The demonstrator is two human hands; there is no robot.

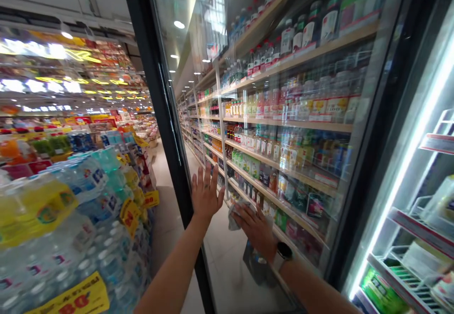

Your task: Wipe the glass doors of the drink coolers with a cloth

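A glass door [227,257] in a black frame stands swung out in front of me. My left hand [206,193] is at the glass beside the frame's left edge, its fingers spread and nothing in it. My right hand [253,226], with a watch [284,251] on the wrist, presses a crumpled grey cloth [234,219] against the pane. Part of the cloth is hidden under the palm and fingers. Shelves of bottled drinks [262,101] show in the glass; I cannot tell how much is reflection.
To the right is the lit cooler with wire shelves [422,214] of packaged goods. Stacked packs of bottled water [92,177] with yellow price signs [76,297] fill the left side. A tiled aisle floor [165,210] runs between the stacks and the door.
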